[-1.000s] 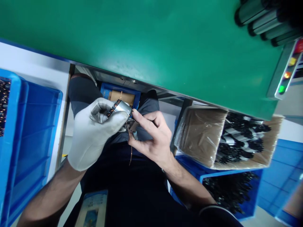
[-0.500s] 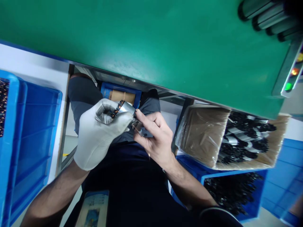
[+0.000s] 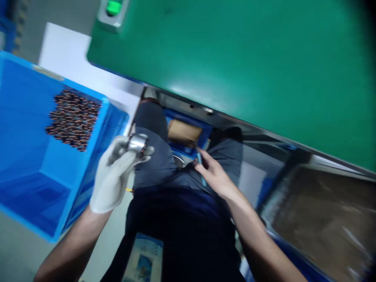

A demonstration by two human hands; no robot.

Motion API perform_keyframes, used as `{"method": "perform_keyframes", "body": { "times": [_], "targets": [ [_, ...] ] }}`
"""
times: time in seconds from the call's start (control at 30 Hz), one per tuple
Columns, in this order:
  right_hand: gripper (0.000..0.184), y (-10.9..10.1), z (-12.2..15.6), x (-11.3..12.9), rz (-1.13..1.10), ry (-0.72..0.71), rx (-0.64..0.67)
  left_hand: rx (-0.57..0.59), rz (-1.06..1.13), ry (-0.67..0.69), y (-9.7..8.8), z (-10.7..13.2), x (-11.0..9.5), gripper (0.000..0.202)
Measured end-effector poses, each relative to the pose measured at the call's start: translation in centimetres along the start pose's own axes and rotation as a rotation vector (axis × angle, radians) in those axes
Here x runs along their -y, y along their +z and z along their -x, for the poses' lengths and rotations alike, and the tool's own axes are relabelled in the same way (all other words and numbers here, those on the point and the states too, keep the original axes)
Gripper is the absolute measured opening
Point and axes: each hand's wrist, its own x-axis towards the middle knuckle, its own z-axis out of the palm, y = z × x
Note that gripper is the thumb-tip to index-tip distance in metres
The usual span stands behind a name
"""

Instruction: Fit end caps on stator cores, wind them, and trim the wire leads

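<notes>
A: Head view. Where was the metal cylinder [image 3: 136, 143]?

B: At 9 o'clock, pinched between thumb and fingers of the gloved left hand [image 3: 113, 172], near the blue bin [image 3: 23, 117].

A: Handling?

B: Judged stiff, fairly dense, slick along its shiny band; darker end probably delicate. Best hold: around the band.

A: Pose?

B: Left forearm [image 3: 76, 243] angled from 7 o'clock; right forearm [image 3: 255, 227] from 5, right hand [image 3: 214, 172] pinching a slim blue tool [image 3: 199, 158], blurred.
</notes>
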Motion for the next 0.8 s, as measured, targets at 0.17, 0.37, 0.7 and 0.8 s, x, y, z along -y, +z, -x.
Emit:
{"method": "perform_keyframes", "body": {
  "times": [0.17,0.37,0.7,0.8],
  "targets": [
    [0.070,0.4,-0.4,-0.8,0.043,0.187,0.073,-0.510,-0.732,0.295,-15.6,1.9,-4.7,0.069],
    [0.065,0.8,-1.2,-0.7,0.113,0.239,0.057,-0.460,-1.013,-0.254,-24.0,0.2,0.0,0.049],
    [0.058,1.5,-1.5,2.2,0.211,0.222,-0.002,-0.289,-0.626,-0.438,-23.5,-0.1,5.9,0.029],
    [0.061,1.8,-1.2,3.6,0.226,0.227,0.006,-0.349,-0.403,-0.462,-23.8,0.3,6.1,0.035]
  ]
}}
